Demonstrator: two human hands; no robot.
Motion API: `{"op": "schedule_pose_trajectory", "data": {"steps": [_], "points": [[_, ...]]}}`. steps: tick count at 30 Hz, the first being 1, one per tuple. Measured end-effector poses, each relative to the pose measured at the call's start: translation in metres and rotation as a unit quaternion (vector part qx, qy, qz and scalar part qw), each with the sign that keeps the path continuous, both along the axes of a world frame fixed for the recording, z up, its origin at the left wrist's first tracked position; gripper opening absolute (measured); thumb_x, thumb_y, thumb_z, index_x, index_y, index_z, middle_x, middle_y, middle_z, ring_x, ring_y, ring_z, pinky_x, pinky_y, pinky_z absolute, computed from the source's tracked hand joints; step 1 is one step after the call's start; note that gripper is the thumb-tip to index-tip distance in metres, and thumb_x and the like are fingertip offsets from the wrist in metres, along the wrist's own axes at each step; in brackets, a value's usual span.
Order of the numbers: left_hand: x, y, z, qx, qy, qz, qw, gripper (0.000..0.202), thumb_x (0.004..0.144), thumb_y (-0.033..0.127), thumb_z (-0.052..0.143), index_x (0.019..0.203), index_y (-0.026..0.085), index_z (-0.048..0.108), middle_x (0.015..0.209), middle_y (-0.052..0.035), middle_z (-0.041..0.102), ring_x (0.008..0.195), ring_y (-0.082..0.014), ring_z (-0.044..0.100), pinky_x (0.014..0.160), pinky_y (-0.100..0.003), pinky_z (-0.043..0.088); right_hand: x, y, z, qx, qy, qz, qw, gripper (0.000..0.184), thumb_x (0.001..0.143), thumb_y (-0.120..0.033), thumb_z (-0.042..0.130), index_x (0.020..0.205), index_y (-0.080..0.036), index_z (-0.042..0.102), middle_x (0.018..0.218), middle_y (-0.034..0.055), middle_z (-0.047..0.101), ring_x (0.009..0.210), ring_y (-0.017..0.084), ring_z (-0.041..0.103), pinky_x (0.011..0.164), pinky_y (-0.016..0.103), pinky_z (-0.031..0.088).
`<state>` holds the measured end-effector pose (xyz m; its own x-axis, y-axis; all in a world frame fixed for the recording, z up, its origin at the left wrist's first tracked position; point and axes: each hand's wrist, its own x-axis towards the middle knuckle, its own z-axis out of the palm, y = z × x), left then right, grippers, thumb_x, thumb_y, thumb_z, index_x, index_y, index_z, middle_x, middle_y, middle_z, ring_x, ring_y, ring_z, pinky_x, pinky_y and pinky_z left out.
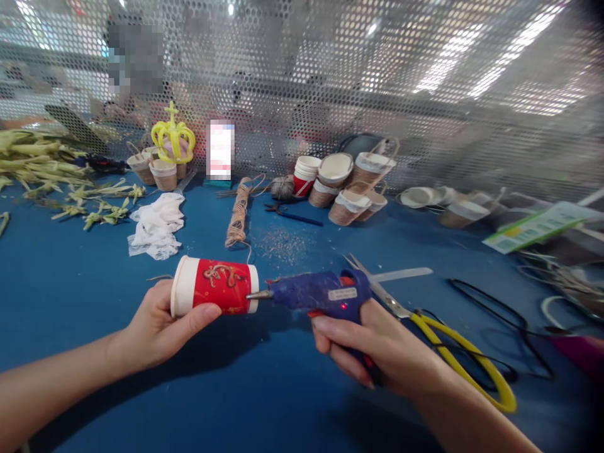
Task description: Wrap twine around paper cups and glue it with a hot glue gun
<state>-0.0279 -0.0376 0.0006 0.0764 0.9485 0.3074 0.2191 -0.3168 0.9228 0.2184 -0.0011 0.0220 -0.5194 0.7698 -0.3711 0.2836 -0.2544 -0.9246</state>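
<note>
A person's left hand (155,330) is gripping a red-and-white paper cup (214,286) at lower centre-left of the frame. The cup is lying on its side above the blue counter (283,402), with its mouth toward the palm. The right hand (377,349), at lower centre-right, is clenching the grip of a blue glue gun (321,292). A small red light is glowing on the gun, and its metal nozzle is meeting the rim of the cup's base.

The printed wall of the cup is showing bare, with no cord on it and no glue that can be made out. Going by the brown, cord-wrapped cups (349,195) piling up at upper centre, work on this cup appears to be only beginning. The covering is all left to do.

A hank of twine (238,214) is lying untouched at centre, well apart from both hands. Yellow-handled scissors (425,314) are resting open just beside the right hand. A crumpled white cloth (158,226) and strips of green leaf (42,163) are lying toward the upper left. A yellow crown (173,138) is sitting on more cups before a perforated screen (330,75).
</note>
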Motion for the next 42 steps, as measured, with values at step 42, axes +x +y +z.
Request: {"op": "schedule_pose_trajectory", "data": {"steps": [42], "points": [[0.0,0.006,-0.022,-0.137,-0.157,-0.004,0.978,0.012,0.073,0.027,0.063,0.078,0.019,0.07,0.075,-0.0004,0.072,0.065,-0.0114,0.062,0.063,-0.016,0.05,-0.003,-0.004,-0.003,0.074,-0.027,-0.005,0.997,0.027,0.075,-0.039,0.053,0.063,-0.014,0.054,0.036,-0.0061,0.045,0.03,0.003,0.037,0.033,0.016,0.031]]}}
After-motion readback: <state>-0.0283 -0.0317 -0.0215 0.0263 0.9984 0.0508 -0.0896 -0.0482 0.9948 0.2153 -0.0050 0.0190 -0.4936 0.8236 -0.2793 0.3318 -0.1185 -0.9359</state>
